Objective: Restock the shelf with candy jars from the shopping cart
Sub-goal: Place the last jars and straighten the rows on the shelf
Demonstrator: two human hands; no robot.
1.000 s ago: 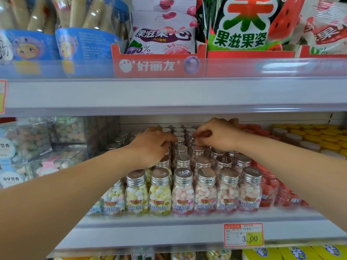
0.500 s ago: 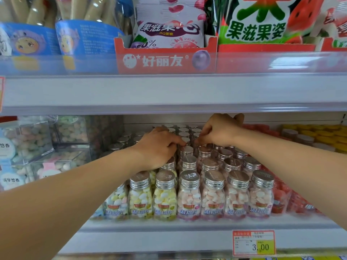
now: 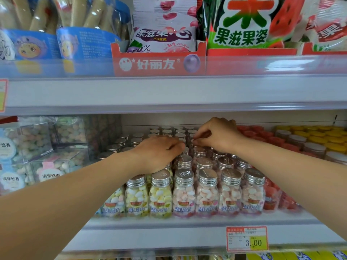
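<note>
Head view: clear rounded candy jars (image 3: 184,194), ribbed silver caps (image 3: 207,176), in rows on grey shelf (image 3: 169,235).
Left hand (image 3: 157,154): curled over caps, grip hidden.
Right hand (image 3: 217,136): curled farther back, grip hidden.

We see the left forearm (image 3: 78,188) and right forearm (image 3: 285,166), both bare, reaching forward and converging. The left hand (image 3: 159,154) lies palm down with its fingers curled downward, and we cannot tell what they close on. The right hand (image 3: 219,136) sits higher and farther in, wrist bent and fingers curled, just apart from the left.
</note>
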